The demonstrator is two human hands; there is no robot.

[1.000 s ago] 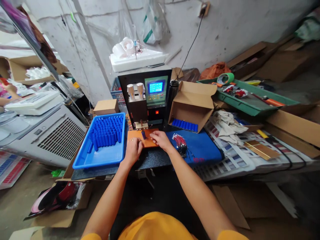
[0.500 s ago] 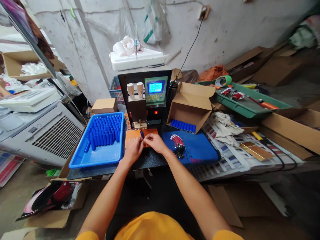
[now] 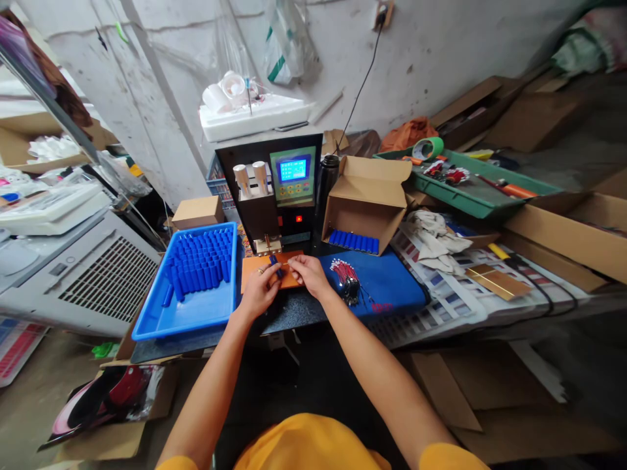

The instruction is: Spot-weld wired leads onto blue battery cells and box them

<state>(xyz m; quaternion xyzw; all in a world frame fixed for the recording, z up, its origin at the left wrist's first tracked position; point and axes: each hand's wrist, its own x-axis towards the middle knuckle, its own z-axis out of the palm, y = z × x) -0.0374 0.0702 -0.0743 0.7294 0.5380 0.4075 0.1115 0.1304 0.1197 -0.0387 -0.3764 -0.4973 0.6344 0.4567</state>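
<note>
My left hand [image 3: 258, 288] and my right hand [image 3: 304, 273] meet over an orange plate [image 3: 255, 269] in front of a black bench machine [image 3: 267, 189] with a lit blue screen. Between their fingertips they hold a small blue cylinder cell [image 3: 274, 264] just below the machine's downward pins. A blue tray [image 3: 189, 313] with several upright blue cells stands to the left of my left hand. A bundle of red-tipped wires [image 3: 345, 277] lies on a blue mat [image 3: 392, 287] to the right of my right hand.
An open cardboard box [image 3: 365, 199] with a row of blue cells stands right of the machine. A green tray [image 3: 470, 192] of tools, rags, cardboard and colour-swatch sheets [image 3: 441, 307] fill the right. A grey vented unit [image 3: 93, 274] sits left.
Both hands drew together around the blue cell on the orange plate. The view shifted slightly to the right, so everything sits a little further left.
</note>
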